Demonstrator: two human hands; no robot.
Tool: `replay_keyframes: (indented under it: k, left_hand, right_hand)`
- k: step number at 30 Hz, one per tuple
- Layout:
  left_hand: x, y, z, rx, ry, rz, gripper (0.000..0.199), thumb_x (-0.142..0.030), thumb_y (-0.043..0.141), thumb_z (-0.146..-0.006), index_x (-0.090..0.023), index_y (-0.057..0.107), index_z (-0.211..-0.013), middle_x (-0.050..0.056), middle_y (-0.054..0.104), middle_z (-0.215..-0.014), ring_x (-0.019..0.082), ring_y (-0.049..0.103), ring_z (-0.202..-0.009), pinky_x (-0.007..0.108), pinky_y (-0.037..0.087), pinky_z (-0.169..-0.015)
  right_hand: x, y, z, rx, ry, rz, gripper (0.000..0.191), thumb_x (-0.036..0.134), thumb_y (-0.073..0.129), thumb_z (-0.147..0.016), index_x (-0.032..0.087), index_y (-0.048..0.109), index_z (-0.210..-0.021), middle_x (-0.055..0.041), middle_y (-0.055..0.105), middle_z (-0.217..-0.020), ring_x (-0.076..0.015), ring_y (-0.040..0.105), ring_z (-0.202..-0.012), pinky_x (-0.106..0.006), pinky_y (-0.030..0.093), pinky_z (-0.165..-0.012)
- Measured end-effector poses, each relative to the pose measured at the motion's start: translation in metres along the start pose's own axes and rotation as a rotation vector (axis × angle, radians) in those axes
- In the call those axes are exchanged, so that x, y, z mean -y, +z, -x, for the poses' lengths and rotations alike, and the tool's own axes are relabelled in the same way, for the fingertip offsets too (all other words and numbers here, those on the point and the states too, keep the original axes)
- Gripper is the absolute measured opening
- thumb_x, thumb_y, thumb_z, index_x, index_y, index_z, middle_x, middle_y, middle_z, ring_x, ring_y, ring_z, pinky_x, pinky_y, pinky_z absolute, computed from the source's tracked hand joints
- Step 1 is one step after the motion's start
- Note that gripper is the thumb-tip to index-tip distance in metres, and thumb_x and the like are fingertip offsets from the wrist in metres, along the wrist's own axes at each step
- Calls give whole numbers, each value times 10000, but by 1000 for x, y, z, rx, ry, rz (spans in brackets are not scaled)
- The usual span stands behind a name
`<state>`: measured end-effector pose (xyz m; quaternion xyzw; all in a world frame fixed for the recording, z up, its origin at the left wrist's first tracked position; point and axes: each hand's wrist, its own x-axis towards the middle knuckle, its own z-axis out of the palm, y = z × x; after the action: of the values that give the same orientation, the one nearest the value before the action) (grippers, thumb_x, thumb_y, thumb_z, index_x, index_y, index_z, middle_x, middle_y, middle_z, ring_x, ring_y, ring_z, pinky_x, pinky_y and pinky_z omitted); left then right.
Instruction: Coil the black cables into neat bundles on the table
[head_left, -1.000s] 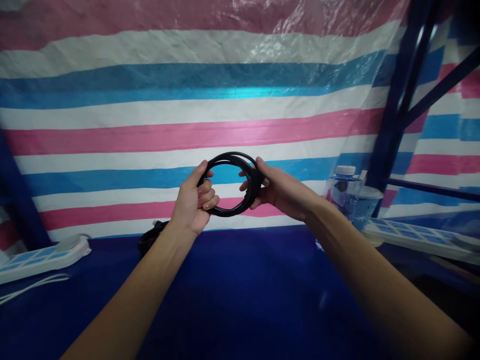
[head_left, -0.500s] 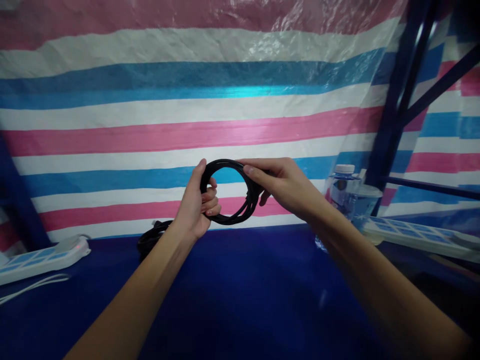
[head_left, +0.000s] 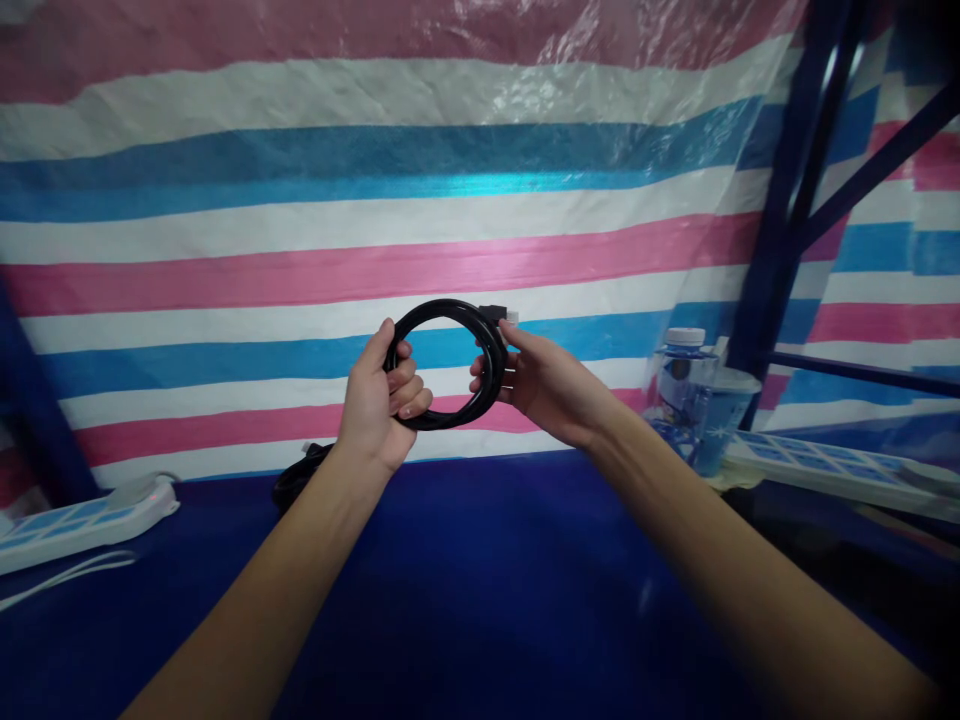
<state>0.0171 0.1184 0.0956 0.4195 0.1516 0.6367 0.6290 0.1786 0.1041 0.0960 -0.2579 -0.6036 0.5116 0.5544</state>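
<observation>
Two hands hold a coiled black cable (head_left: 448,365) above the blue counter (head_left: 480,590). Left hand (head_left: 379,400) grips its left side, right hand (head_left: 536,385) pinches the right (plug end up). A bottle (head_left: 686,385) stands at right.

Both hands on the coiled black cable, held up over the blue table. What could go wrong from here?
1. The coiled black cable is pinched only at two sides, by the left hand and right hand; the loops look unbound, so easing either grip may let them spring apart.
2. The plug end sticks out at the top and may snag.
3. The water bottle stands near the right forearm; a sweep could tip it.
</observation>
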Motion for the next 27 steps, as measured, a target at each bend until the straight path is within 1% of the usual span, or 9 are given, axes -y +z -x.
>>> replay_keyframes:
  k: [4,7,10,12,16,20,23,25,27]
  left_hand:
    - [3,-1,0,-12,38,-30,311,-391,512,-828,-174,437,-618,-113,196,-376,18,140,-277,155,154,-280]
    - [8,0,2,-35,103,-109,309,-410,566,-780,-182,441,-613,-115,187,-392,21,141,-286,158,157,-285]
    - [13,1,4,-99,316,-235,335,-427,607,-746,-189,431,-588,-105,207,-415,24,167,-304,164,176,-303]
    - [17,1,7,-154,467,-327,356,-439,596,-756,-192,424,-565,-90,238,-430,33,199,-322,176,198,-318]
    - [28,4,17,-182,642,-560,358,-413,567,-794,-194,438,-542,-53,344,-466,65,325,-405,192,294,-390]
    - [36,6,23,-168,662,-609,332,-385,578,-796,-196,464,-548,-44,387,-475,80,360,-453,199,312,-434]
    - [32,4,19,-232,672,-576,340,-398,580,-790,-196,465,-542,-44,387,-488,83,357,-461,199,309,-435]
    - [26,3,16,-282,690,-530,364,-410,565,-796,-197,433,-533,-49,358,-486,81,339,-449,200,303,-426]
    - [19,1,12,-313,708,-494,382,-423,560,-796,-198,401,-530,-58,317,-476,76,308,-427,200,288,-410]
  right_hand:
    - [1,-1,0,33,-30,115,346,505,453,-857,184,553,-941,-68,592,-888,-162,577,-712,-326,490,-650]
    - [-1,6,2,-55,-64,430,443,595,401,-840,202,530,-999,-71,595,-868,-176,574,-685,-321,474,-593]
    - [-10,15,3,-251,-120,935,476,596,534,-754,192,512,-1005,-71,603,-745,-210,565,-637,-314,416,-527]
    - [-18,20,2,-294,-87,1097,409,523,594,-730,176,515,-932,-64,595,-643,-206,556,-552,-314,394,-484]
    - [-31,23,-3,-154,35,830,204,375,543,-780,179,494,-810,-59,609,-584,-179,568,-434,-306,438,-407]
    - [-34,25,-4,-159,-33,695,133,211,532,-744,168,488,-862,-46,611,-570,-184,602,-464,-293,477,-410]
    - [-35,31,-2,-147,-13,685,340,166,510,-739,131,452,-1072,-31,611,-551,-184,601,-455,-293,483,-414]
    - [-35,36,0,-148,13,626,540,148,519,-730,112,339,-1237,-24,615,-555,-189,606,-465,-296,488,-421]
    - [-36,42,1,-145,21,513,652,132,522,-721,121,243,-1310,-16,618,-575,-191,618,-493,-301,503,-445]
